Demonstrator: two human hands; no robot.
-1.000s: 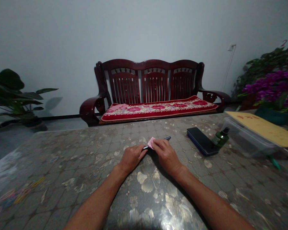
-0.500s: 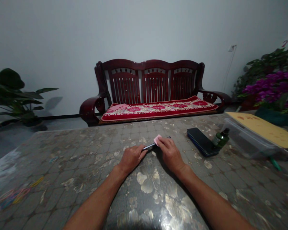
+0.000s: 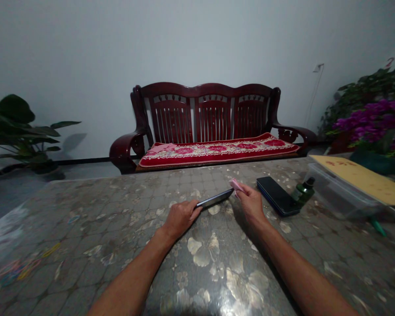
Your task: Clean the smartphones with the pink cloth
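Gripping a dark, flat device point(image 3: 215, 199) by its left end, the left hand point(image 3: 181, 217) hovered above the counter point(image 3: 118, 245); the right hand point(image 3: 251, 202) pinched a pink cloth point(image 3: 236, 185) at the device's right end.

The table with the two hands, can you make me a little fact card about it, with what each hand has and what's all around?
left hand: holds one end of a thin dark slab
right hand: pinches a pink piece by the slab's other end
on the table, right: flat black thing, green bottle, clear bin with yellow board on top
on the table, left: colourful loops
behind: dark red wooden bench, flowery red cover
flowers: purple, far right
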